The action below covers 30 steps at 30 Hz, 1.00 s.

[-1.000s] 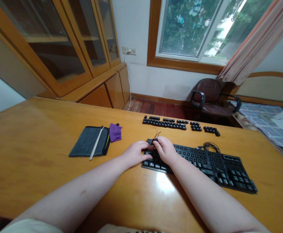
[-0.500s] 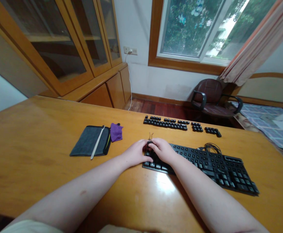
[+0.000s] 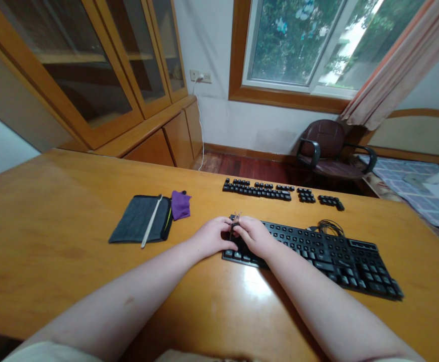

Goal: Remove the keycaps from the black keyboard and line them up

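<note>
Since half a second earlier, the wire tool (image 3: 236, 221) had dipped slightly. Through the head view I saw the right hand (image 3: 256, 237), its grip pinching that tool over the left end of the keyboard (image 3: 319, 250) on the counter (image 3: 219, 306); whether the left hand (image 3: 214, 238) pinched anything, I couldn't tell.

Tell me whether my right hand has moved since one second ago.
Yes: the right hand has shifted slightly left, toward the left end of the black keyboard, judged against the keyboard itself.
</note>
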Available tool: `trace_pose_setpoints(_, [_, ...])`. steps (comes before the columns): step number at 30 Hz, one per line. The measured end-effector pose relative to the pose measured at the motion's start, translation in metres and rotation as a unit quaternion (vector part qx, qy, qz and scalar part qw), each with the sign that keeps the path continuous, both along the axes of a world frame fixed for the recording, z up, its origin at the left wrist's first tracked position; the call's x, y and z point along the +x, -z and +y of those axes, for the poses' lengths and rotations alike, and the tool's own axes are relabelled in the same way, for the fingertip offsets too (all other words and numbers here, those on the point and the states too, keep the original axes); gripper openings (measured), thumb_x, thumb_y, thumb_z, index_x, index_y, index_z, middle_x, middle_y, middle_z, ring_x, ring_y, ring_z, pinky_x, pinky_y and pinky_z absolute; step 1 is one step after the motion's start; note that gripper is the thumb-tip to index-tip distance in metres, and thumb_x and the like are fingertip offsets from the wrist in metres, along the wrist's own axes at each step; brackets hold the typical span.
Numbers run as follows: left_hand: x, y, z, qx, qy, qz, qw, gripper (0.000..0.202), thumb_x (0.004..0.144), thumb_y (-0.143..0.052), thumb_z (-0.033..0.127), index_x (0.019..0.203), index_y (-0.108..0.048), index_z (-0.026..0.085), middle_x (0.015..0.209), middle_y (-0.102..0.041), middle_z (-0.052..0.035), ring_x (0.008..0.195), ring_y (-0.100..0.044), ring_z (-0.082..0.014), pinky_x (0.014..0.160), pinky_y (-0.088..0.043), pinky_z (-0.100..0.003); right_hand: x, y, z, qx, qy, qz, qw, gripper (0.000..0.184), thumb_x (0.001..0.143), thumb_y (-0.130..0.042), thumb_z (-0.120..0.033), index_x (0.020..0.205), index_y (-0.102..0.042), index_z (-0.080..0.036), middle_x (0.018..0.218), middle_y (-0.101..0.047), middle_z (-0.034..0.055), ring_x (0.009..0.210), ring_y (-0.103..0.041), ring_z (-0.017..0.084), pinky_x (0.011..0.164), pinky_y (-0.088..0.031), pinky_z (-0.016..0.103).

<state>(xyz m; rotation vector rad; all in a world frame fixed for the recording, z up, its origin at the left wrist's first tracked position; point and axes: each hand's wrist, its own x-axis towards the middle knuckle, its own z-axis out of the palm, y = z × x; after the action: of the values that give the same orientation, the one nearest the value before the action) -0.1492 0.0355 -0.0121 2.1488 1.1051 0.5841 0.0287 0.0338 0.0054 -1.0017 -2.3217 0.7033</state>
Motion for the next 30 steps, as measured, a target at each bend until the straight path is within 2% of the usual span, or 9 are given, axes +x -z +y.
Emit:
trace_pose_setpoints(6, [0.0,-0.001,-0.004,-0.013,-0.004,-0.013,1.0,0.027,0.062,-0.076,0.029,0.088,-0.072,0.024,0.102,-0.063,-0.0032,0.099,-0.057,-0.02,0.091,-0.043,-0.03,0.001,0.0,-0.001,0.031,0.039,0.016,0.999,0.024,0.091,-0.036,-0.026,0.074,-0.051,-0.019,0.07,-0.055,0.0035,0.068,-0.051,0.016,0.064,-0.041,0.028])
trace_pose_setpoints(10, [0.0,0.001,-0.004,-0.007,-0.013,-0.016,1.0,0.024,0.066,-0.073,0.029,0.09,-0.072,0.024,0.103,-0.063,-0.0039,0.097,-0.058,-0.0194,0.091,-0.043,-0.031,0.003,0.001,0.002,0.016,0.072,0.042,0.996,0.027,0.091,-0.038,-0.027,0.069,-0.05,-0.02,0.068,-0.055,0.0025,0.067,-0.052,0.016,0.064,-0.04,0.027])
trace_pose_setpoints(13, [-0.001,0.003,-0.005,0.006,-0.031,-0.025,0.999,0.023,0.068,-0.072,0.028,0.09,-0.071,0.023,0.099,-0.062,-0.0043,0.094,-0.058,-0.0184,0.089,-0.044,-0.031,0.006,0.004,0.004,-0.01,0.11,0.108,0.988,0.03,0.092,-0.037,-0.03,0.067,-0.05,-0.02,0.066,-0.057,0.0022,0.065,-0.054,0.015,0.063,-0.041,0.028])
trace_pose_setpoints(17, [0.0,0.003,-0.003,-0.001,-0.069,-0.043,0.997,0.024,0.071,-0.069,0.029,0.094,-0.07,0.024,0.088,-0.065,-0.003,0.085,-0.059,-0.0176,0.082,-0.047,-0.03,0.008,0.011,0.006,-0.046,0.18,0.233,0.954,0.032,0.093,-0.035,-0.038,0.072,-0.05,-0.019,0.064,-0.057,0.0015,0.061,-0.055,0.015,0.062,-0.044,0.028])
trace_pose_setpoints(21, [-0.001,0.002,-0.001,-0.009,-0.117,-0.084,0.99,0.022,0.074,-0.065,0.028,0.095,-0.069,0.023,0.09,-0.067,-0.003,0.087,-0.06,-0.0182,0.084,-0.047,-0.032,0.005,0.015,0.009,-0.073,0.226,0.353,0.905,0.029,0.091,-0.036,-0.043,0.079,-0.047,-0.019,0.064,-0.054,-0.0003,0.055,-0.054,0.013,0.056,-0.046,0.028])
trace_pose_setpoints(23, [-0.002,-0.002,-0.001,0.001,-0.138,-0.094,0.986,0.019,0.076,-0.062,0.025,0.093,-0.069,0.022,0.091,-0.067,-0.0033,0.088,-0.06,-0.0181,0.085,-0.047,-0.032,0.004,0.015,0.01,-0.075,0.239,0.379,0.891,0.029,0.091,-0.036,-0.043,0.078,-0.046,-0.02,0.064,-0.053,-0.0003,0.055,-0.053,0.013,0.055,-0.046,0.027])
trace_pose_setpoints(26, [-0.007,-0.016,0.001,0.024,-0.17,-0.083,0.982,0.021,0.079,-0.056,0.023,0.096,-0.069,0.02,0.092,-0.065,-0.0043,0.089,-0.059,-0.0178,0.085,-0.046,-0.031,0.003,0.014,0.01,-0.067,0.247,0.394,0.883,0.028,0.091,-0.036,-0.043,0.077,-0.045,-0.02,0.064,-0.052,-0.0004,0.054,-0.052,0.013,0.053,-0.046,0.027])
trace_pose_setpoints(30, [-0.011,-0.033,0.025,0.043,-0.177,-0.026,0.983,0.022,0.079,-0.055,0.024,0.096,-0.069,0.021,0.091,-0.065,-0.0036,0.089,-0.059,-0.0185,0.084,-0.046,-0.031,0.005,0.015,0.008,-0.044,0.232,0.358,0.903,0.029,0.091,-0.037,-0.042,0.076,-0.048,-0.019,0.064,-0.053,0.0003,0.055,-0.053,0.013,0.056,-0.046,0.027])
